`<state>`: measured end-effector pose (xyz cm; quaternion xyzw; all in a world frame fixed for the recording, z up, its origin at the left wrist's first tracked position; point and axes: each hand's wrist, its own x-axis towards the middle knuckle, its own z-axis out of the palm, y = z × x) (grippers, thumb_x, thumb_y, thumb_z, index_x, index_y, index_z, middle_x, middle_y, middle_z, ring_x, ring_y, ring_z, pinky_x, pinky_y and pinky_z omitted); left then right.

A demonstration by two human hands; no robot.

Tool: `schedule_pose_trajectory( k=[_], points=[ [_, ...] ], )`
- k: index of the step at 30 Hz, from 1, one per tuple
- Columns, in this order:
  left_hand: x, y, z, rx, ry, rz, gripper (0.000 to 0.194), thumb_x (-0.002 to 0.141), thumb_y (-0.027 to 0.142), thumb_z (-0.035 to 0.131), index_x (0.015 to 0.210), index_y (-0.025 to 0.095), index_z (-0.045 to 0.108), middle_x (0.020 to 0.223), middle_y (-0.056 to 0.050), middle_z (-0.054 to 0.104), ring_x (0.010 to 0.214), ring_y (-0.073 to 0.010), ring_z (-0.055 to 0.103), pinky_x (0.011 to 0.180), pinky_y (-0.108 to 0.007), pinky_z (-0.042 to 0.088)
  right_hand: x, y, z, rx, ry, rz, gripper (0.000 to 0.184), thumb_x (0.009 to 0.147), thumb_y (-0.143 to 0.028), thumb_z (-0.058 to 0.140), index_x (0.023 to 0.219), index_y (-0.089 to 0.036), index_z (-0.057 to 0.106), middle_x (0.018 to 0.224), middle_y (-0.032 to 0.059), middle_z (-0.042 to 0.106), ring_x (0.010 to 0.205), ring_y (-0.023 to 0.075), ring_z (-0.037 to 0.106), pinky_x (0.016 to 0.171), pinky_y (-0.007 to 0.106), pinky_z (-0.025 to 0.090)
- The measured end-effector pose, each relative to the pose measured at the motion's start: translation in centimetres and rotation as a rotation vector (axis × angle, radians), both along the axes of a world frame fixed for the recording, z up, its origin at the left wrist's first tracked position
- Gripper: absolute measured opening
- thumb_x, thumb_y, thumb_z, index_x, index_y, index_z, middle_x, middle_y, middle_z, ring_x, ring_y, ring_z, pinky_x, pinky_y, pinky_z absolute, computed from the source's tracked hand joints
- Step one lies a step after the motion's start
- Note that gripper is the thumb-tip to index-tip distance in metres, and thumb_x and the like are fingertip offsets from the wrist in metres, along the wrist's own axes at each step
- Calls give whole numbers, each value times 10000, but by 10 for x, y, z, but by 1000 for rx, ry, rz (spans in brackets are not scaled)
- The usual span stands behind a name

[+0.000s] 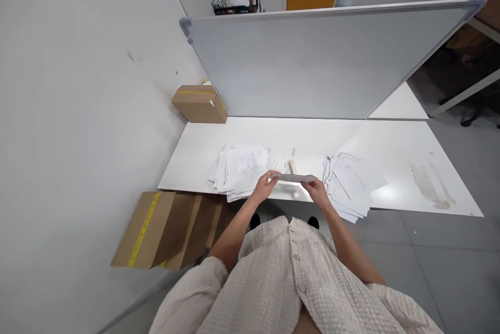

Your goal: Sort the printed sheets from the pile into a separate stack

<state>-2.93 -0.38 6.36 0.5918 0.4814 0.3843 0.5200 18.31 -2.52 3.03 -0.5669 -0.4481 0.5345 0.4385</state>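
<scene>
Both my hands hold a sheet of paper point(292, 178) seen edge-on, level above the front edge of the white table point(398, 141). My left hand point(265, 185) pinches its left end and my right hand point(317, 190) grips its right end. A fanned pile of printed sheets point(240, 170) lies on the table just left of my left hand. Another spread pile of blank-looking sheets point(351, 183) lies to the right of my right hand. A small pale object point(292, 166) sits on the table just behind the held sheet.
A large whiteboard point(320, 63) stands upright along the table's back edge. A closed cardboard box point(200, 103) sits at the back left corner, and opened cardboard boxes point(167, 227) lie on the floor at the front left. A stain point(432, 185) marks the table's right part.
</scene>
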Motion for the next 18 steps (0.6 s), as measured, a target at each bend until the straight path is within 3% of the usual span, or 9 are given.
schedule_pose_trajectory(
  k=[6,10,15,18],
  points=[
    [8,2,-13,-37,48,-24,203,786,283,449,950,167,478,914,-44,544,829,-147,514,717,-265,414,-2,-2,-15,9,19,4,271,663,-362,577,869,-186,574,795,19,609,773,168,530,715,285,405],
    [10,3,-15,-1,64,-49,183,795,304,439,920,174,472,941,-39,523,872,-151,490,766,-267,390,-2,-2,-13,69,-20,13,192,689,-352,550,785,-186,570,711,3,570,687,151,503,659,272,391],
    [10,4,-25,-61,-43,-30,306,756,350,504,987,160,440,937,-51,528,871,-148,496,774,-272,383,-2,-2,-9,82,36,-87,177,690,-340,562,789,-193,559,697,-3,551,662,140,493,634,266,390],
    [8,5,-27,-89,7,-53,268,766,402,473,847,148,491,805,-18,535,778,-131,496,712,-246,384,-4,-2,-6,53,115,-132,208,677,-354,582,808,-195,553,712,-1,566,677,143,514,644,273,407]
  ],
)
